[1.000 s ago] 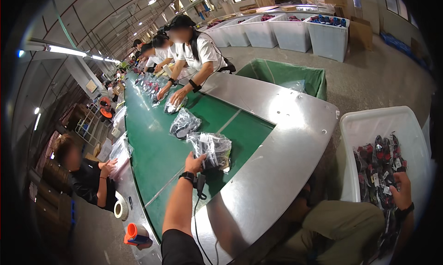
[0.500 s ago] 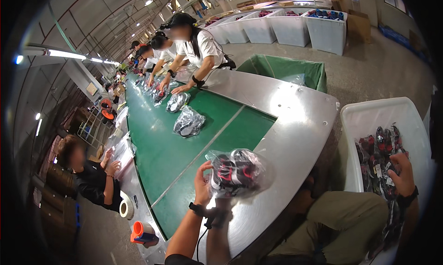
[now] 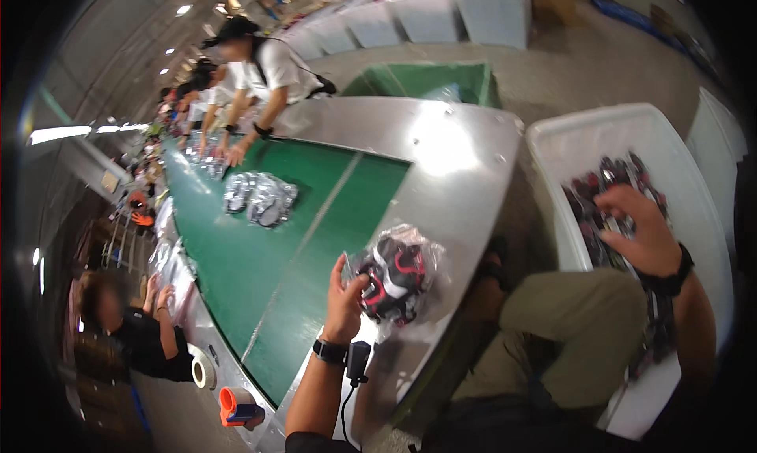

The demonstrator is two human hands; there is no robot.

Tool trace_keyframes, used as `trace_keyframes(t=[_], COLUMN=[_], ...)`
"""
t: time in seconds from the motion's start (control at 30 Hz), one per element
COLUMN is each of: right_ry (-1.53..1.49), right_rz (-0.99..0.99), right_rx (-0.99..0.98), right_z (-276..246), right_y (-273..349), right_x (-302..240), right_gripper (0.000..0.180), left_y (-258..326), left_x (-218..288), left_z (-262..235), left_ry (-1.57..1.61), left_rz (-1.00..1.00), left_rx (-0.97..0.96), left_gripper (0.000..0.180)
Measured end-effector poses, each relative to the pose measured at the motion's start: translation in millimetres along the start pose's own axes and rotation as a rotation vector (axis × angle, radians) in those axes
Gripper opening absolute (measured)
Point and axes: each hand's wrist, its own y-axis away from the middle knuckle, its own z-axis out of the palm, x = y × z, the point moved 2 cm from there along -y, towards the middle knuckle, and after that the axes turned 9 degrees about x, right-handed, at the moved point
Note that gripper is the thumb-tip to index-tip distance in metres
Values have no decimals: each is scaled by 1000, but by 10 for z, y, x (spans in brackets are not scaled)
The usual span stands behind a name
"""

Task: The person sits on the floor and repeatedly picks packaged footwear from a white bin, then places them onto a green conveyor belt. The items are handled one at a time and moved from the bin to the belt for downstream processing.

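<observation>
My left hand [image 3: 344, 295] grips a clear bag of shoes [image 3: 397, 274] at centre frame, fingers curled on its edge. My right hand [image 3: 643, 231], loosely curled, reaches into the white bin [image 3: 583, 137] at right, touching the shoes [image 3: 603, 186] inside.

The right hand [image 3: 643, 232] hides part of the bagged items [image 3: 607, 193] in the white bin [image 3: 568, 145].

Black wristbands, olive trousers, black top

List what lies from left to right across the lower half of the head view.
Seated person in black → roll of tape → orange tape dispenser → left hand → clear bag of black-and-red items → right hand in the white bin.
</observation>
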Motion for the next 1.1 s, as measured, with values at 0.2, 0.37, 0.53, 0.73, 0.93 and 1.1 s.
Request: trace_keyframes(t=[0.2, 0.37, 0.53, 0.73, 0.93, 1.1], right_ry=[-67, 46, 304, 554, 527, 560], right_rz=[-224, -442, -430, -465, -235, 64], right_rx=[-96, -105, -218, 10, 83, 97], right_z=[297, 577, 614, 519, 50, -293], right_y=[-101, -25, 101, 247, 206, 437], right_x=[-449, -788, -824, -684, 125, 1161], right_gripper=[53, 80, 81, 60, 50, 52], left_y=[328, 656, 1045, 1185, 1071, 768], left_x=[-164, -269, -281, -196, -159, -352], left_z=[1010, 1743, 2184, 2501, 2343, 1764], left_ry=[252, 394, 273, 385, 121, -155], left_rz=[-179, -426, -291, -390, -71, -33], left_rx=[-226, -380, -377, -406, -497, -387], left_gripper=[62, 51, 59, 68, 60, 51])
